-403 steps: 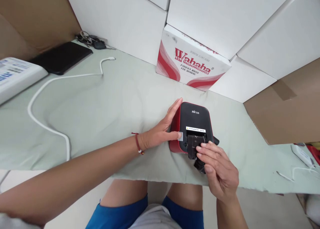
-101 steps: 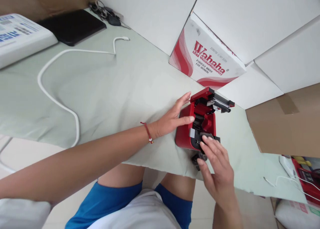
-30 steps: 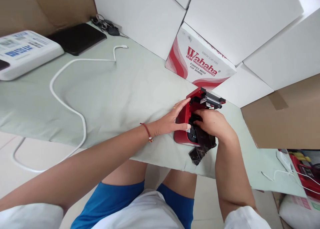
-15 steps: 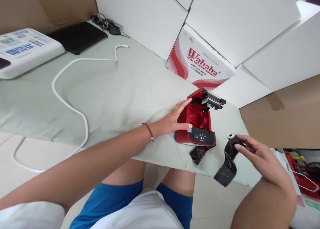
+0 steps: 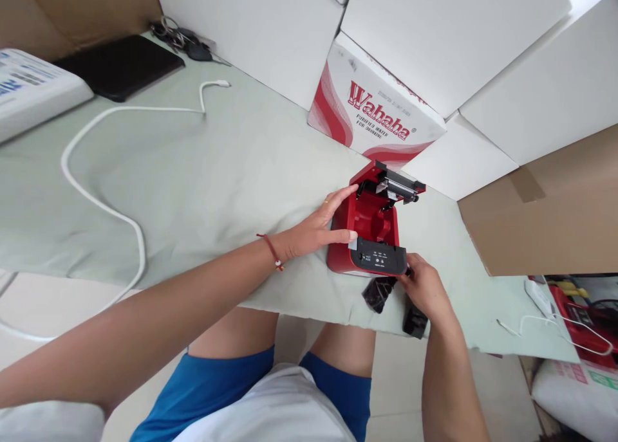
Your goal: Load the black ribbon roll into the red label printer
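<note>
A small red label printer (image 5: 338, 249) stands on the cloth-covered table with its lid raised, showing a red inner bay and a black front panel with buttons. My left hand (image 5: 321, 230) grips its left side, thumb on the front edge and fingers near the hinge. By the printer's front right corner, my right hand (image 5: 427, 287) is closed on a roll of black labels, mostly hidden behind the fingers. A loose strip of the roll (image 5: 415, 321) hangs below the hand. Another crumpled black strip (image 5: 379, 294) lies in front of the printer, near the table edge.
A Wahaha carton (image 5: 376, 107) and white boxes stand behind the printer. To the left lie a white cable (image 5: 116, 213), a black flat slab (image 5: 123, 65), keys (image 5: 188, 40) and a white device (image 5: 38, 88). At right are a cardboard box (image 5: 541, 223) and red items (image 5: 579, 316).
My right hand has moved left with the label roll, from beside the printer to its front right corner. My left hand stays on the printer. The view has shifted slightly.
</note>
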`<state>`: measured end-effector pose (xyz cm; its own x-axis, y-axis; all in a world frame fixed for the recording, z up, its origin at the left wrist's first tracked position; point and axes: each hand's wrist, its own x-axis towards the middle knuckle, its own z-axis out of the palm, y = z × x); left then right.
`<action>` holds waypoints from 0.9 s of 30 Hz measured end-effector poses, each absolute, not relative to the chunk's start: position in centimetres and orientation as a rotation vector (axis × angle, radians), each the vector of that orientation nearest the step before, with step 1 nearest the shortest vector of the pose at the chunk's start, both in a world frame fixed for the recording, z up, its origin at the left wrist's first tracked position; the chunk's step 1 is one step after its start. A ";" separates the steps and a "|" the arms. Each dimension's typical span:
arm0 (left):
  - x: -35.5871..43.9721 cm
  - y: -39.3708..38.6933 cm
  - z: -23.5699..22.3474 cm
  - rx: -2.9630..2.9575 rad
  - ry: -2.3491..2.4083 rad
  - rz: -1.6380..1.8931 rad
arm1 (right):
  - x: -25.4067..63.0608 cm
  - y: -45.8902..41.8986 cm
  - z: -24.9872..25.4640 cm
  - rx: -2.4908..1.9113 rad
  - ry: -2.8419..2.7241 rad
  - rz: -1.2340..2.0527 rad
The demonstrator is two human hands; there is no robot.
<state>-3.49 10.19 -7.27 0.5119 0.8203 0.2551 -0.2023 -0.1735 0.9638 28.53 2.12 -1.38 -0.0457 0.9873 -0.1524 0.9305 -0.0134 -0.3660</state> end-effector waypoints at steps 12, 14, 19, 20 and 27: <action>-3.3 10.1 -7.2 1.528 0.529 1.082 | 25.0 2.5 10.1 -1.590 -2.181 0.876; -3.2 10.1 -7.3 1.532 0.527 1.100 | 22.8 4.4 8.6 -1.705 -2.140 0.710; -3.1 10.0 -7.3 1.530 0.548 1.135 | 18.4 9.1 5.0 -1.786 -2.403 0.337; -3.0 10.1 -7.3 1.533 0.554 1.135 | 18.0 9.8 4.6 -1.806 -2.473 0.291; -2.9 10.0 -7.2 1.557 0.536 1.163 | 17.8 9.4 5.2 -1.667 -2.615 0.361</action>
<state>-2.95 10.05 -7.22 0.4231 0.8143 0.3973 -0.2267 -0.3293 0.9166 17.83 9.40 5.17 -0.4298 0.8966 -0.1068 0.8921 0.4033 -0.2040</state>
